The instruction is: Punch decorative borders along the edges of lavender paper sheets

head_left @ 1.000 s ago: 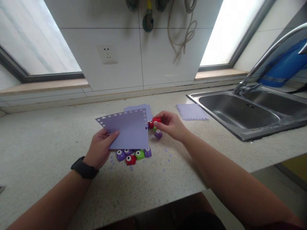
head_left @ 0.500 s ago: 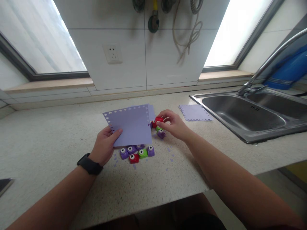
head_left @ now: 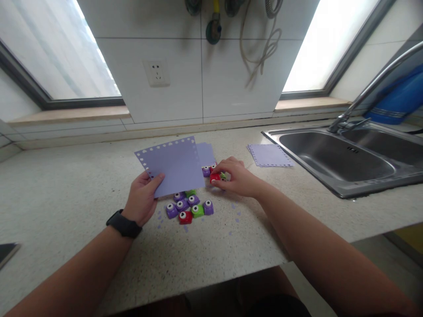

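My left hand (head_left: 141,200) pinches the near left corner of a lilac paper sheet (head_left: 175,165) whose top and left edges carry punched shapes, holding it tilted above the countertop (head_left: 66,189). My right hand (head_left: 235,177) rests low on the counter with its fingers closed on a small red craft punch (head_left: 215,177). A green punch (head_left: 223,176) peeks out beside that hand. Several small purple, green and red punches (head_left: 189,207) lie in a cluster below the sheet. Tiny lilac paper bits (head_left: 235,215) are scattered near them.
A second lilac sheet (head_left: 205,154) lies flat behind the held one, and a punched-edge sheet (head_left: 269,155) lies by the steel sink (head_left: 337,159) at right, with its tap (head_left: 360,99). A wall socket (head_left: 156,72) and hanging hose (head_left: 261,44) are behind. A dark object (head_left: 7,252) sits at the left edge.
My right hand has lowered the red punch from just above the counter down onto it. My left hand shifted the sheet slightly left and up, uncovering more punches beneath it.
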Demonstrator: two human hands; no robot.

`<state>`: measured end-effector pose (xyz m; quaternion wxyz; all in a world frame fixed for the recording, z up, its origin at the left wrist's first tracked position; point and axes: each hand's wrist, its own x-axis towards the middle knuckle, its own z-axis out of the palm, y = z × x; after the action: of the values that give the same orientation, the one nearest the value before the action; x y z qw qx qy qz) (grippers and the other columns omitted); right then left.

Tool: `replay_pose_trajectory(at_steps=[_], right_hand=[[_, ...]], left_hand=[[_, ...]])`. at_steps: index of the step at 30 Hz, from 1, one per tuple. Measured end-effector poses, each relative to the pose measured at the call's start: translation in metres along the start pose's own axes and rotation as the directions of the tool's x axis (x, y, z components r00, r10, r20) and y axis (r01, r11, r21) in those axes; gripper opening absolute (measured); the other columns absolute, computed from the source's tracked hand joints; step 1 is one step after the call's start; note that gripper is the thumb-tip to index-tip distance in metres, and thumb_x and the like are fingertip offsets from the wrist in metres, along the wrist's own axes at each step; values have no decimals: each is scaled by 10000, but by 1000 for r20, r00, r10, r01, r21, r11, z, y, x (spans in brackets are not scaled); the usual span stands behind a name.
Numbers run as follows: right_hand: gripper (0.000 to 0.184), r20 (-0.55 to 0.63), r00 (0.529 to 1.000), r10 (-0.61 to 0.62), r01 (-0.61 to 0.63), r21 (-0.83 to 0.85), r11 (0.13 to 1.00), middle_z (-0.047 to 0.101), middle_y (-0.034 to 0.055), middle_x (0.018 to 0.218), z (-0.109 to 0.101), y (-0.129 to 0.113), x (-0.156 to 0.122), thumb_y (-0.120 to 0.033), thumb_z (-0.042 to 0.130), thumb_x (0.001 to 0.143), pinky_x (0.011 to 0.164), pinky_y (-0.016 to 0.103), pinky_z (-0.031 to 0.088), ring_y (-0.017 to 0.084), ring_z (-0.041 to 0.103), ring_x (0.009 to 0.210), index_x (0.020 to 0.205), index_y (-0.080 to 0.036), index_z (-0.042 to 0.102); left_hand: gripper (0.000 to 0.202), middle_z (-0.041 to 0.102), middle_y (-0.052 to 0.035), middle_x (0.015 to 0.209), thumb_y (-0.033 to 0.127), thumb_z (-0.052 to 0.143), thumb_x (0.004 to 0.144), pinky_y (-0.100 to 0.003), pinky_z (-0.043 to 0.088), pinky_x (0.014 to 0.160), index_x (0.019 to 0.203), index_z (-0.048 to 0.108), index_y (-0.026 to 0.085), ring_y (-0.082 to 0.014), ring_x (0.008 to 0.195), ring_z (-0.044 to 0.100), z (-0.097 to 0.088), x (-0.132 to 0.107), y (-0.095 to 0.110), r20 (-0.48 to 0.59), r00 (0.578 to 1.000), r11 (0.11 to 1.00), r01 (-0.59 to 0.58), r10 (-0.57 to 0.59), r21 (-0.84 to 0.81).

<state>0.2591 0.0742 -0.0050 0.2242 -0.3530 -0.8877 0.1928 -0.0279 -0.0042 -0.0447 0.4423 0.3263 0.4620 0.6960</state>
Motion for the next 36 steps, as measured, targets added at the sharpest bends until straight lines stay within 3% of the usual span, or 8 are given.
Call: replay_pose_trajectory(at_steps=[4, 8, 15, 22, 26, 30, 33, 36], right_hand=[[226, 136, 990, -32, 50, -129, 990, 708, 97, 1126, 3, -6, -2, -437, 733, 928, 983, 494, 332, 340, 520, 1149, 1057, -259, 787], [262, 146, 989, -36, 62, -176, 982, 678, 107, 1151, 7, -7, -1, -470, 664, 980, 980, 508, 320, 351, 488, 1164, 1063, -266, 806], [357, 97, 995, 6, 18, -246, 969, 661, 115, 1199, 11, -5, -1, -496, 539, 1049, 964, 513, 319, 357, 479, 1158, 1061, -281, 824], [292, 34, 999, 36, -26, -258, 966, 678, 96, 1209, 12, -3, 2, -451, 558, 1045, 959, 487, 320, 344, 493, 1149, 1073, -295, 804], [235, -57, 998, 28, -40, -210, 977, 705, 90, 1120, 10, -3, 3, -381, 591, 1029, 960, 460, 336, 312, 526, 1103, 1008, -254, 788], [201, -102, 993, -60, 46, -133, 990, 730, 61, 973, 6, -8, 2, -320, 611, 1011, 947, 410, 374, 249, 577, 985, 891, -223, 741], [223, -28, 994, -103, 100, -89, 991, 723, 45, 868, 2, -16, -2, -329, 595, 1016, 856, 358, 410, 210, 603, 882, 862, -218, 714], [268, 127, 988, -85, 98, -99, 990, 725, 33, 824, -1, -27, -6, -425, 630, 1003, 733, 325, 397, 185, 614, 774, 855, -217, 712]], left_hand=[[421, 809, -49, 1006, 292, 933, 697, -395, 617, 892, 1075, 785, 182, -237, 917, 759, 0, 0, 0, -5, 1000, 1000, -1, 1, -3], [397, 809, -46, 1004, 284, 925, 704, -395, 624, 865, 1062, 784, 189, -235, 895, 759, 0, 0, -1, -12, 1000, 1000, 1, -1, -2], [362, 810, -42, 989, 260, 916, 711, -378, 625, 863, 1042, 789, 189, -222, 875, 757, -1, 0, -1, -24, 1000, 1000, -2, 2, -8], [364, 810, -50, 993, 263, 918, 713, -359, 620, 863, 1043, 790, 180, -219, 879, 756, -1, 0, 0, -17, 1000, 1000, -5, 5, -15], [370, 809, -69, 1007, 267, 924, 702, -366, 620, 866, 1034, 787, 177, -240, 911, 761, 0, 0, 1, -20, 1000, 1000, -9, 9, -15], [364, 808, -71, 1002, 264, 925, 701, -355, 621, 852, 1022, 779, 176, -239, 907, 759, -1, 0, 0, -28, 999, 1000, -15, 15, -19], [337, 806, -60, 1007, 260, 905, 729, -356, 615, 866, 1027, 768, 182, -234, 928, 755, -1, 1, 0, -40, 999, 1000, -28, 28, 1], [362, 802, -65, 1035, 281, 907, 729, -382, 611, 904, 1045, 761, 180, -240, 957, 753, 0, 0, 0, -42, 999, 999, -34, 34, 16]])
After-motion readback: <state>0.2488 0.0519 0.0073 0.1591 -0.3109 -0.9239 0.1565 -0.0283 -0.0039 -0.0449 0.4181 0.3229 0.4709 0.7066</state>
